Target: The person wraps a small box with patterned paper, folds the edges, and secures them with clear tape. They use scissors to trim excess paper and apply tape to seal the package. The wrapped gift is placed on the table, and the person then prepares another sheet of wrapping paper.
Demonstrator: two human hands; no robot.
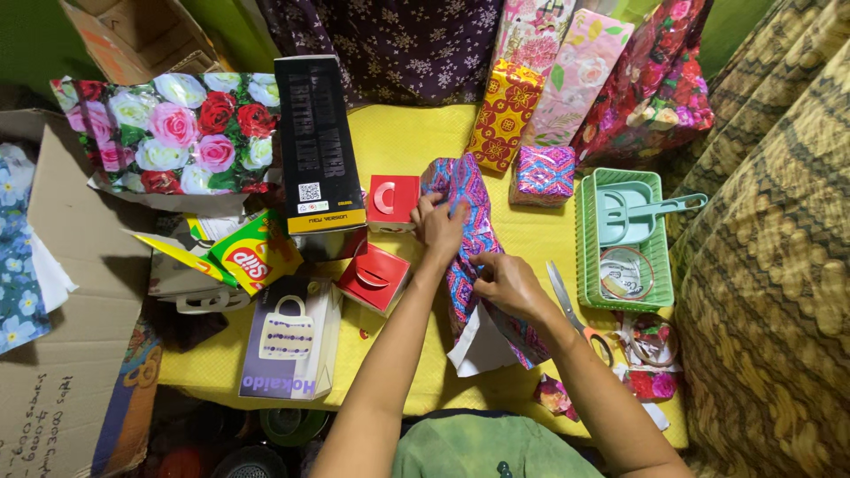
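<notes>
On a yellow-covered table (416, 142) lies a box partly wrapped in pink, blue and purple patterned paper (467, 190). My left hand (440, 223) presses down on the paper near the box's middle. My right hand (506, 283) pinches the paper's edge on the near right side, folding it over. A white underside flap (481, 345) of the paper hangs loose toward me. Silver scissors (567, 299) lie just right of my right hand.
Two small red boxes (392, 200) (375, 276) and a tall black box (317, 146) sit left of the work. A green basket (660, 248) holds a tape roll and dispenser. Wrapped gifts (543, 174) line the back. A cardboard carton (53, 292) stands at left.
</notes>
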